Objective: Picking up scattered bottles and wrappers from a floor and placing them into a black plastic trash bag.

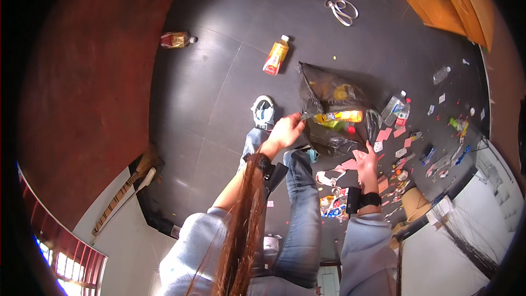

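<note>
A thin black plastic bag [337,86] is spread with its mouth apart above the dark floor in front of me. My left hand [286,131] grips its left edge near my shoe. On the opposite side, my right hand [365,158] is at the rim, fingers extended; how firmly they pinch the plastic cannot be told. Inside lie a yellow-orange bottle [343,116], something yellow-green and a red cap [351,130]. Just beyond the bag's upper left corner, a bottle with orange drink [276,55] lies on the floor.
Another drink bottle [176,40] lies farther left. Clear plastic bottles [393,109], playing cards [400,153], wrappers and paper scraps litter the right. A white looped cable [343,11] and wooden furniture [435,4] are farther off. A beige bucket-like container [415,204] stands lower right.
</note>
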`<state>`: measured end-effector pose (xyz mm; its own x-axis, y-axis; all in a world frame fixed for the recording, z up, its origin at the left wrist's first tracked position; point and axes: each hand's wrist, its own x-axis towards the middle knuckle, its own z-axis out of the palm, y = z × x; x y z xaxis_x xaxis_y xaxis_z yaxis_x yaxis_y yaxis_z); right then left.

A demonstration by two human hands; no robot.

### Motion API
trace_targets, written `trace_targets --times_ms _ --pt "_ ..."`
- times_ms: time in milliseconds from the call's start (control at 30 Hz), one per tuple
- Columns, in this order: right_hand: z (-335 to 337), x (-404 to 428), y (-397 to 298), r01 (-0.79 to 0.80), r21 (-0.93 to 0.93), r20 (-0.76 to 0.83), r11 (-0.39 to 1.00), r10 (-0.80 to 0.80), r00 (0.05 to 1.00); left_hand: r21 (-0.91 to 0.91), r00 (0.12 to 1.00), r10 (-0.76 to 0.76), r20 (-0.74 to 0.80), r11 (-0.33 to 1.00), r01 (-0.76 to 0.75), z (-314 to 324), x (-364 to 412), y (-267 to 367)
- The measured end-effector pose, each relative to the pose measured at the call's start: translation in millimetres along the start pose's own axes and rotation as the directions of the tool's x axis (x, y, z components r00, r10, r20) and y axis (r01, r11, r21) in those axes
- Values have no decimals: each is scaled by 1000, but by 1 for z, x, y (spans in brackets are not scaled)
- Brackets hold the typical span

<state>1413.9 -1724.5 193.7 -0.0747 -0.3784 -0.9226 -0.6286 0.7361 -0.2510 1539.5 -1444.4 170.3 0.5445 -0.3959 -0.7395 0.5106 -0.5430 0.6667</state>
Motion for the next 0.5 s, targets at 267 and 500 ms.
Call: trace_targets --times_ms 267,500 --pt "14 -12 -15 76 34 -91 997 -73 993 -151 972 -127 196 976 158 -67 23 -5" --pt "17 -17 -18 105 -1 -97 994 -105 990 54 965 -220 -140 972 229 -115 74 -88"
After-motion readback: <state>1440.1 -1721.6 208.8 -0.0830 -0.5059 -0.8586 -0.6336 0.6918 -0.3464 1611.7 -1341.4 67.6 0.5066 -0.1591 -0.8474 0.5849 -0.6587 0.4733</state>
